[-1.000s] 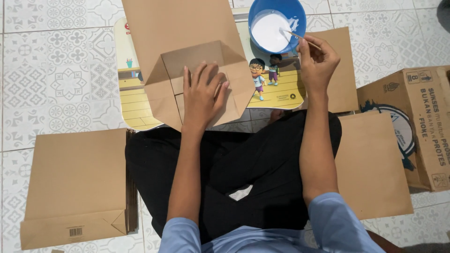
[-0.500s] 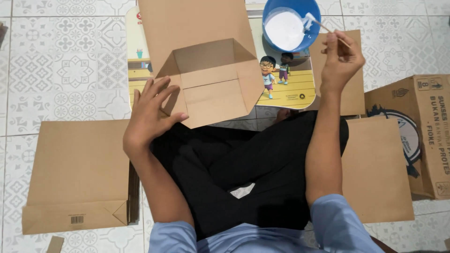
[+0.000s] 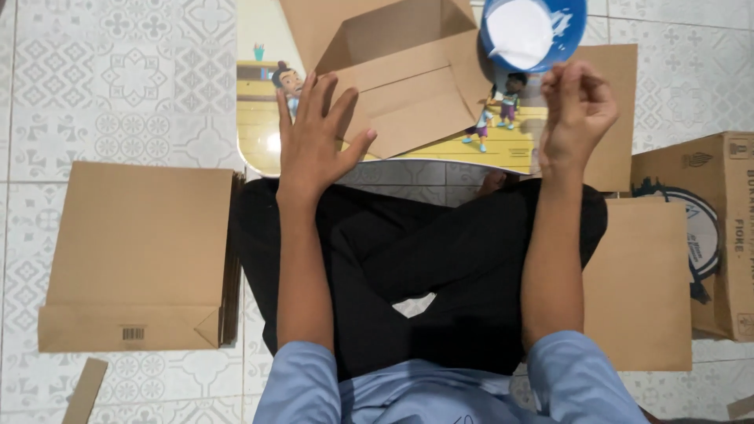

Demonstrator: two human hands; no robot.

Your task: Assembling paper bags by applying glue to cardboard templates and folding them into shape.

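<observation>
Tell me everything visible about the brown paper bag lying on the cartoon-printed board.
The brown kraft paper bag lies flat on the cartoon-printed lap board, its upper part cut off by the frame's top edge. Its bottom end faces the person and is folded open: triangular side flaps spread out, with two rectangular flaps creased across the middle. The paper looks stiff, plain and unprinted. The left hand, fingers spread, rests at its left edge. The blue bowl of white paste sits just beside its right corner.

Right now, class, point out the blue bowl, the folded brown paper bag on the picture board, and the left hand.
blue bowl (image 3: 572, 35), head view, on its right inner wall.
folded brown paper bag (image 3: 408, 102), head view, on its lower flap.
left hand (image 3: 310, 145), head view, on its back.
</observation>
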